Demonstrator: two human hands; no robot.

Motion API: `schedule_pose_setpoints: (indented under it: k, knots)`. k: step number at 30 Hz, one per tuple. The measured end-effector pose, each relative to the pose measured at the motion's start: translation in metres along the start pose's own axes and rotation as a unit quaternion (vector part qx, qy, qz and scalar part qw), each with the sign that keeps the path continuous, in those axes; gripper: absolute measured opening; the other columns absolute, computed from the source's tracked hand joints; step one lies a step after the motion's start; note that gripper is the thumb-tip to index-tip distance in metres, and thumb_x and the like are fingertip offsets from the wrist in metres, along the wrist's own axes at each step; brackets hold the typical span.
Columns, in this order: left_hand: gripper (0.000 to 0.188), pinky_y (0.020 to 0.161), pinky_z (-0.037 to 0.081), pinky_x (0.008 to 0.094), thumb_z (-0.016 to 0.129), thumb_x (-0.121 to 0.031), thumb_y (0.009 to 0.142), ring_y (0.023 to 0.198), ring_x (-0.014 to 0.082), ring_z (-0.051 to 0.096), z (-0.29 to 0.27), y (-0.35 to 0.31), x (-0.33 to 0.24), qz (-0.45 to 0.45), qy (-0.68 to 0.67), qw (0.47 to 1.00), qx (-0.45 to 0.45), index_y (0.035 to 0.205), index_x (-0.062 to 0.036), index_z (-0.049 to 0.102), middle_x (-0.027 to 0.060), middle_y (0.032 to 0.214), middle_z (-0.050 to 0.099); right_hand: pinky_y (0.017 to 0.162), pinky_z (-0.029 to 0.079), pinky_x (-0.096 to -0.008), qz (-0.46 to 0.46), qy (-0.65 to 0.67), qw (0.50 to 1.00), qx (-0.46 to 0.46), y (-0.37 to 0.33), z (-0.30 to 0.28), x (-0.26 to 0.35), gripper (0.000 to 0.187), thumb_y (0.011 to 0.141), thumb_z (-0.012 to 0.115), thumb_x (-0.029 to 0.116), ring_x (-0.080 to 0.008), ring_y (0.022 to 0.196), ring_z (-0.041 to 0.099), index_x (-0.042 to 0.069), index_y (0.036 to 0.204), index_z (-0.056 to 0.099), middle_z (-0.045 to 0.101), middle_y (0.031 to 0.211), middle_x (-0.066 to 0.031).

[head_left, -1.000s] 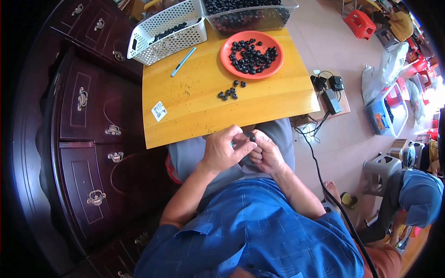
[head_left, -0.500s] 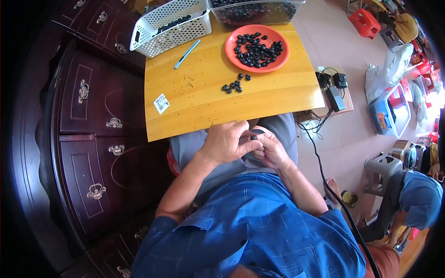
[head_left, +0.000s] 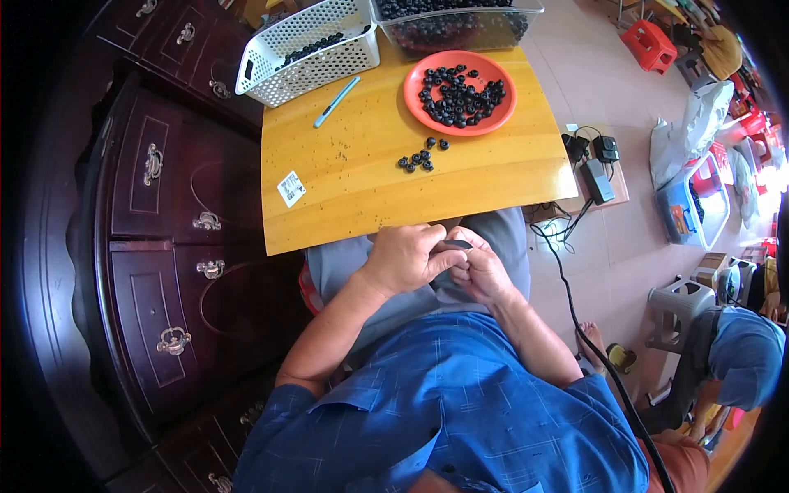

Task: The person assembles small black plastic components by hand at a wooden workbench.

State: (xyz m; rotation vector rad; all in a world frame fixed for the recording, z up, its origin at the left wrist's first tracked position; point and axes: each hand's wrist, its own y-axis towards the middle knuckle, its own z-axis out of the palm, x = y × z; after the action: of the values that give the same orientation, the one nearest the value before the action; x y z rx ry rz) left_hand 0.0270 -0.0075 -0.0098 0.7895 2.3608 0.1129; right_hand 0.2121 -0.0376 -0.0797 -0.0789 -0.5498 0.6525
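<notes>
- Left hand (head_left: 404,258) and right hand (head_left: 479,267): pressed together over the lap, pinching a small dark part (head_left: 458,244).
- Orange plate (head_left: 499,108): holds black rings.

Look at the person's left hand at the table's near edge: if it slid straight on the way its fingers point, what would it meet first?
The left hand points right, so it would likely meet the right hand first; they already seem to touch around a small dark piece.
</notes>
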Motion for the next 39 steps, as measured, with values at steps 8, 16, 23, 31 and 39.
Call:
schedule_pose_setpoints:
  k: [8,16,23,31,39]
  knots:
    - [0.033,0.061,0.053,0.0432,0.076,-0.033,0.09,0.066,0.0328,0.068,-0.01,0.035,0.002,-0.108,-0.115,0.986,-0.05,0.104,-0.0042,0.071,0.0109,0.071,0.067,0.045,0.03,-0.0208,0.004,0.062,0.998,0.029,-0.004,-0.016,0.003,0.029,0.104,0.054,0.033,-0.0064,0.054,0.038,0.005,0.099,0.057,0.048,0.072,0.0015]
    - [0.043,0.067,0.057,0.0479,0.068,-0.021,0.091,0.075,0.0361,0.072,0.011,0.085,0.04,-0.151,0.154,0.976,0.015,0.131,-0.0041,0.064,0.0166,0.082,0.073,0.047,0.031,-0.0217,-0.016,-0.008,1.0,-0.016,-0.007,-0.019,0.011,0.034,0.107,0.048,0.037,-0.0092,0.056,0.041,0.006,0.096,0.057,0.05,0.075,-0.0018]
    - [0.034,0.068,0.057,0.0493,0.071,-0.02,0.09,0.077,0.0374,0.072,0.019,0.103,0.043,-0.151,0.192,0.97,0.007,0.121,-0.0068,0.068,0.0168,0.083,0.073,0.047,0.03,-0.0213,0.012,-0.016,0.998,-0.064,-0.005,-0.029,0.01,0.03,0.109,0.05,0.034,-0.0085,0.059,0.041,0.008,0.097,0.058,0.049,0.075,0.0004]
    - [0.02,0.064,0.058,0.0495,0.074,-0.021,0.085,0.072,0.0363,0.072,0.026,0.104,0.042,-0.094,0.224,0.97,-0.01,0.092,-0.0056,0.064,0.0155,0.077,0.071,0.047,0.032,-0.0197,-0.002,0.0,1.0,-0.029,-0.002,-0.026,0.011,0.026,0.109,0.051,0.031,-0.0071,0.058,0.04,0.006,0.102,0.058,0.043,0.069,0.0029]
    - [0.019,0.061,0.056,0.0466,0.075,-0.022,0.087,0.07,0.0357,0.071,0.018,0.08,0.012,-0.11,0.099,0.989,-0.004,0.093,-0.006,0.067,0.0138,0.073,0.071,0.049,0.03,-0.0192,-0.013,0.017,0.997,-0.075,-0.006,-0.022,0.007,0.023,0.11,0.051,0.032,-0.0062,0.059,0.038,0.009,0.111,0.058,0.043,0.072,0.0045]
